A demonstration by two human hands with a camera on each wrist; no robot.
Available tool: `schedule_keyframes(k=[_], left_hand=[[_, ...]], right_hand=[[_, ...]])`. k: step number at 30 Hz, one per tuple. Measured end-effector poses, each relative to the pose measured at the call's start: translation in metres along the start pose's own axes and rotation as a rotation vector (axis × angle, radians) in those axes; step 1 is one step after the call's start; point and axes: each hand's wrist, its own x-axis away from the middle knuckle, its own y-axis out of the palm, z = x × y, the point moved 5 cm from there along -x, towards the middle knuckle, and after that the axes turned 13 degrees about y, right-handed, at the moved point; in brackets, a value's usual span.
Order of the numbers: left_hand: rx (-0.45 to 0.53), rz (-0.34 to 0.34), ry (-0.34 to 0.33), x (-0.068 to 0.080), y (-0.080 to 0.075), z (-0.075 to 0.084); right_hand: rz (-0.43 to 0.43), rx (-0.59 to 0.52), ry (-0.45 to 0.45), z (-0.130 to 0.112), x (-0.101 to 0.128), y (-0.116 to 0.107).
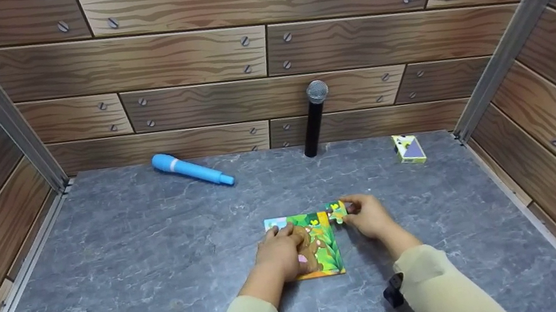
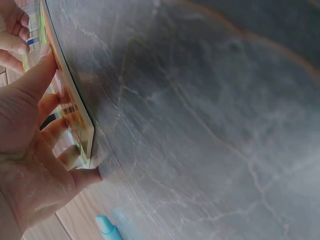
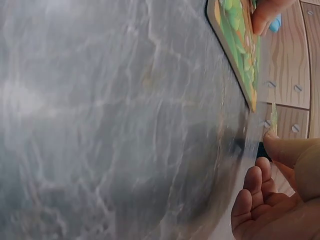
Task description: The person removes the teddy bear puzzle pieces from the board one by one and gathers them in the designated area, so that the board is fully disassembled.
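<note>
A colourful jigsaw puzzle (image 1: 330,252) with a brown animal and green leaves lies flat on the grey table. My left hand (image 1: 277,257) rests on its left part, the fingers spread over the picture and hiding some of it. Just past the puzzle's upper right corner, my right hand (image 1: 372,217) pinches a small puzzle piece (image 1: 339,212) between thumb and fingers. In the right wrist view this piece (image 3: 273,118) shows nearly edge-on, above the thumb. From the head view I cannot tell whether the piece touches the puzzle's edge.
Toward the back left lies a blue toy microphone (image 1: 193,171). A black microphone with a silver head (image 1: 315,123) stands upright near the back wall. At the back right is a small patterned box (image 1: 409,149). Wood-print walls (image 1: 188,60) enclose three sides.
</note>
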Motion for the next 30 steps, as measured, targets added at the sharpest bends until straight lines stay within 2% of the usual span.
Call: schedule_keyframes(k=[10, 20, 30], left_hand=[[-0.004, 0.001, -0.002, -0.001, 0.001, -0.001], [-0.008, -0.013, -0.009, -0.004, 0.004, -0.002], [-0.015, -0.019, -0.008, -0.001, 0.0, 0.0]], right_hand=[[0.008, 0.007, 0.076, 0.017, -0.009, -0.002], [-0.007, -0.033, 0.163, 0.026, -0.017, -0.003], [0.004, 0.003, 0.169, 0.024, -0.023, -0.002]])
